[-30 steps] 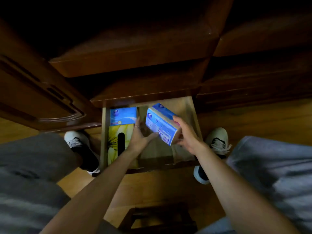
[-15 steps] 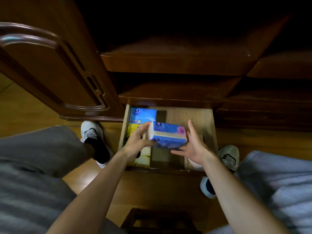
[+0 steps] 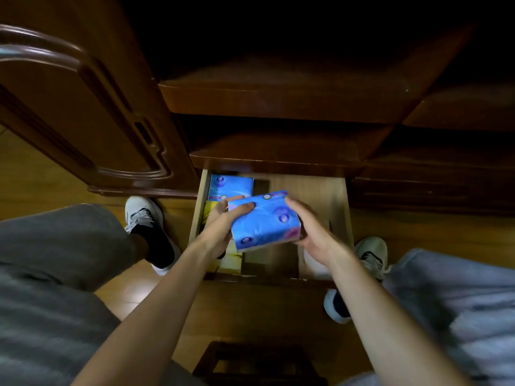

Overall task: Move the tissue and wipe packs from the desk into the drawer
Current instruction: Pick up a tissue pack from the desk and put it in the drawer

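A blue tissue pack [image 3: 266,220] with purple marks is held flat and slightly tilted above the open wooden drawer [image 3: 338,196]. My left hand [image 3: 223,227] grips its left end, thumb on top. My right hand [image 3: 309,227] cups its right end and underside. Inside the drawer, at the back left, lies another blue pack [image 3: 230,186]. In front of that one a yellow pack [image 3: 209,214] lies along the left wall, mostly hidden by my left hand. The drawer's middle and right floor show bare wood.
The drawer sticks out at floor level under dark wooden desk ledges [image 3: 278,101]. An open cabinet door [image 3: 83,112] stands to the left. My knees and white shoes [image 3: 143,215] flank the drawer. A dark stool frame [image 3: 256,363] sits below my arms.
The held pack turned from standing on edge to lying flat, broad face up, and my right hand closed onto its right end. The view shifted left and steadied.
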Demonstrator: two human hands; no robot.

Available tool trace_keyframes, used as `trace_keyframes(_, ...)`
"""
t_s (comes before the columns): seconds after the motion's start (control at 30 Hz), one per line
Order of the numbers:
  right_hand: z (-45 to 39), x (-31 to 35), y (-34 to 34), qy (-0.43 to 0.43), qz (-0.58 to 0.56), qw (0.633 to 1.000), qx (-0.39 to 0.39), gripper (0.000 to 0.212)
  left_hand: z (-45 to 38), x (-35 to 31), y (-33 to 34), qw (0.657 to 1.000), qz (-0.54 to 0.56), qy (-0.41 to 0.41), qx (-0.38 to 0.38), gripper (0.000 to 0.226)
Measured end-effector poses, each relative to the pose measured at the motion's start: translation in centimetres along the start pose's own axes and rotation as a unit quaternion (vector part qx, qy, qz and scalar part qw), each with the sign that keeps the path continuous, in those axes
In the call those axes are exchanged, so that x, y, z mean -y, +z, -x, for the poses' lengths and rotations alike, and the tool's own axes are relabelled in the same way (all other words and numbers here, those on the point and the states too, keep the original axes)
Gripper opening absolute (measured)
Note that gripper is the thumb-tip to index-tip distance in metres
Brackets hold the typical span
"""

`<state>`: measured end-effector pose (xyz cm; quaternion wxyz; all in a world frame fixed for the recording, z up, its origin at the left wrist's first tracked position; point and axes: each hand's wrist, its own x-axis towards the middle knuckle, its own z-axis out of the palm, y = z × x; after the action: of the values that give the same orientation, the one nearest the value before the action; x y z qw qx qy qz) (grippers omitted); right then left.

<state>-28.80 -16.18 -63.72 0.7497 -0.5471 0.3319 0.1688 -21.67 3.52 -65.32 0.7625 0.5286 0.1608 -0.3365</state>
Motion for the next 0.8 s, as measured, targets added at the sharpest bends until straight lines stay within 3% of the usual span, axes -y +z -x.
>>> trace_keyframes(0.1,0.3,-0.7,-0.7,0.05,0.017,0.997,0.049,0.048,0.2,-1.1,1.5,0.992,-0.103,0.074,0.01,0.07)
trace_keyframes(0.2,-0.4,-1.0,-0.6,0.031,-0.012,0.999,0.009,0.046,-0.3,-1.5,2.2,0.963,-0.165,0.176,-0.123,0.05)
trace_keyframes(0.27,-1.2,-0.9,-0.8,0.033,-0.039,0.997,-0.049,0.047,-0.7,-1.5,1.5,0.929,-0.251,0.214,-0.167,0.038)
trace_keyframes(0.33,-2.0,-0.7,-1.6,0.053,-0.068,0.99,-0.112,0.043,-1.3,-1.2,0.3,0.873,-0.404,0.213,-0.169,0.036)
trace_keyframes(0.4,-3.3,-0.6,-2.6,0.07,-0.089,0.982,-0.148,0.045,-2.0,-0.7,-0.7,0.794,-0.56,0.192,-0.137,0.045)
trace_keyframes(0.53,-6.5,0.0,-2.9,0.06,-0.082,0.973,-0.205,0.049,-4.7,0.3,-1.7,0.656,-0.729,0.187,-0.06,0.069)
trace_keyframes(0.63,-9.1,0.7,-1.8,0.034,-0.122,0.963,-0.236,0.037,-7.8,1.0,-1.8,0.617,-0.754,0.209,-0.083,0.078)
trace_keyframes(0.7,-11.0,0.9,-1.3,0.017,-0.152,0.959,-0.24,0.032,-9.5,2.1,-2.2,0.606,-0.771,0.18,-0.078,0.083)
trace_keyframes(0.8,-14.3,0.9,-0.7,-0.007,-0.187,0.959,-0.212,0.039,-11.0,4.1,-3.6,0.578,-0.799,0.148,-0.067,0.087)
